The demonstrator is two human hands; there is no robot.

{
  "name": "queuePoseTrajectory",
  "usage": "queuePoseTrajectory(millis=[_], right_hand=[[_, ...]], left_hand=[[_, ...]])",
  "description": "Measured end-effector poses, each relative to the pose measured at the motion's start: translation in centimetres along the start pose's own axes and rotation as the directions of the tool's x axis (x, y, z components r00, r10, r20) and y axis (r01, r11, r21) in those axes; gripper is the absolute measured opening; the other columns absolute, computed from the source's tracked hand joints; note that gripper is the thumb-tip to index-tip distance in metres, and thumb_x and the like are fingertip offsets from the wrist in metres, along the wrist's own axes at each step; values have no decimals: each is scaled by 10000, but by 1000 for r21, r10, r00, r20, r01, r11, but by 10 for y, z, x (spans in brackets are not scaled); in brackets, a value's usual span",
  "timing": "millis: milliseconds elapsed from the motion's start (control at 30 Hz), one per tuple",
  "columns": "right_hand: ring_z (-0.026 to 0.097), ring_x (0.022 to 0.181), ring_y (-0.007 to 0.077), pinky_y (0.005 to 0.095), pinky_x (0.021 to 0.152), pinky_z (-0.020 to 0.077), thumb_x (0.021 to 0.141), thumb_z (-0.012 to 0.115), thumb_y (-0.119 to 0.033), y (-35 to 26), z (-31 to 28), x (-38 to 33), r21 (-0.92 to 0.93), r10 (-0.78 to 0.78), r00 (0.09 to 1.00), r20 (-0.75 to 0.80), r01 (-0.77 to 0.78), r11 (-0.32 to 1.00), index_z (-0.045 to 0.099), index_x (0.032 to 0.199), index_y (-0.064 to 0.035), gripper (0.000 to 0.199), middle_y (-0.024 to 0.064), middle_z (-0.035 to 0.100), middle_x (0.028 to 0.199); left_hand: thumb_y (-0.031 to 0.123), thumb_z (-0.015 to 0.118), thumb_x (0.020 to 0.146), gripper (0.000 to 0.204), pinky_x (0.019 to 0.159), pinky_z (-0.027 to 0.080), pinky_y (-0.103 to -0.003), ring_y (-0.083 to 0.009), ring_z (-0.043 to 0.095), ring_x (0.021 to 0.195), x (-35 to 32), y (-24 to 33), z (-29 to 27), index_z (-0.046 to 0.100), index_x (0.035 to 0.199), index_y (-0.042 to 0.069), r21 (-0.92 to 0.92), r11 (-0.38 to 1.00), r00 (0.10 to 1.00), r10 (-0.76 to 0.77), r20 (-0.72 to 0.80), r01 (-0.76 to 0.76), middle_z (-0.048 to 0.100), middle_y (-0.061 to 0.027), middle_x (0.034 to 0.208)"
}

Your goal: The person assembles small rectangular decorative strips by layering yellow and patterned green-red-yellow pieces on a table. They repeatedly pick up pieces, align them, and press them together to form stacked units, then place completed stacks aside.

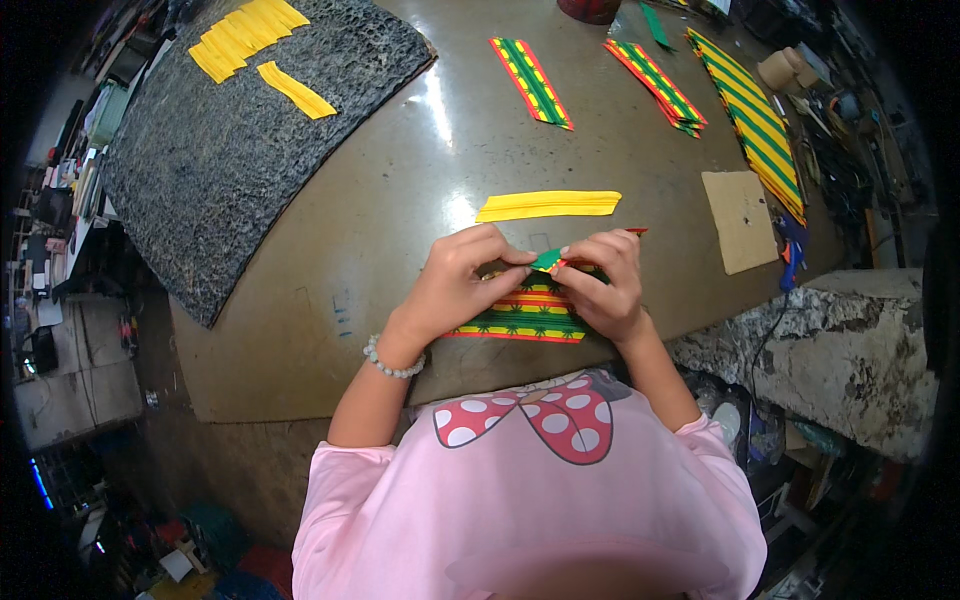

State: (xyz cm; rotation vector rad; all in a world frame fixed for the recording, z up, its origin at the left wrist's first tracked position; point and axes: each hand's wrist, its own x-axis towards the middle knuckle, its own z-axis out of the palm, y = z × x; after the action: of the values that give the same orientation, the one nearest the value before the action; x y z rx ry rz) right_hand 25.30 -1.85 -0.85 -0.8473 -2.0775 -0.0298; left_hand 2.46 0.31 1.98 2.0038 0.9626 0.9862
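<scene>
Both hands pinch a striped paper strip (pixel 530 305) at its upper edge: left hand (pixel 455 285) and right hand (pixel 605 285) grip a small green folded corner (pixel 546 260) between fingertips. Folding looks underway; next, the crease likely needs pressing flat on the worktop (pixel 400 200), below a yellow strip (pixel 548 204)

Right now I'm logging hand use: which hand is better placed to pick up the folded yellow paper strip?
Right hand: the folded yellow paper strip lies just above its fingers.
</scene>
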Motion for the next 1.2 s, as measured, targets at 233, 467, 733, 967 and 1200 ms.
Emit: queuePoseTrajectory(millis=[233, 467, 733, 967, 1200], right_hand=[[621, 867, 257, 333, 703, 542, 725, 727, -21, 4, 2, 0, 148, -21, 999, 26, 17, 989, 691, 928, -26, 206, 95, 611, 970], [636, 874, 278, 354, 727, 555, 748, 718, 0, 1, 6, 1, 205, -42, 997, 68, 28, 978, 676, 931, 10, 188, 117, 601, 964], [639, 911, 305, 378, 766, 552, 741, 705, 0, 4, 9, -3, 236, -28, 993, 116, 0, 972, 663, 933, 23, 198, 131, 606, 1004], [632, 982, 323, 404, 837, 540, 748, 691, -10, 6, 11, -4, 242, 30, 989, 146, -65, 968, 660, 933, 22, 190, 144, 637, 1090], [628, 995, 320, 402, 843, 534, 758, 713, -2, 5, 12, -1, 244, 53, 988, 144, -88, 966, 662, 964, 7, 213, 139, 642, 1108]], left_hand=[[101, 784, 827, 131, 667, 525, -276, -148, 666, 721, 3, 2, -4, 734, 879, -8, -153, 964, 969, -196, 151, 219, 714, -96, 814], [103, 796, 810, 132, 618, 519, -254, -116, 660, 680, 6, 3, -3, 732, 859, -1, -106, 949, 942, -271, 197, 295, 687, -83, 759], [121, 724, 866, 147, 653, 541, -305, -180, 683, 711, 6, 4, -2, 701, 905, -20, 114, 983, 964, -166, 209, 145, 679, -123, 776], [124, 741, 865, 159, 640, 528, -280, -149, 673, 712, 5, -7, -8, 716, 933, -17, -113, 950, 927, -253, 277, 293, 694, -100, 800], [149, 742, 853, 167, 634, 518, -279, -153, 645, 672, 5, -3, -7, 723, 917, -4, -58, 962, 943, -248, 223, 267, 679, -110, 772]])
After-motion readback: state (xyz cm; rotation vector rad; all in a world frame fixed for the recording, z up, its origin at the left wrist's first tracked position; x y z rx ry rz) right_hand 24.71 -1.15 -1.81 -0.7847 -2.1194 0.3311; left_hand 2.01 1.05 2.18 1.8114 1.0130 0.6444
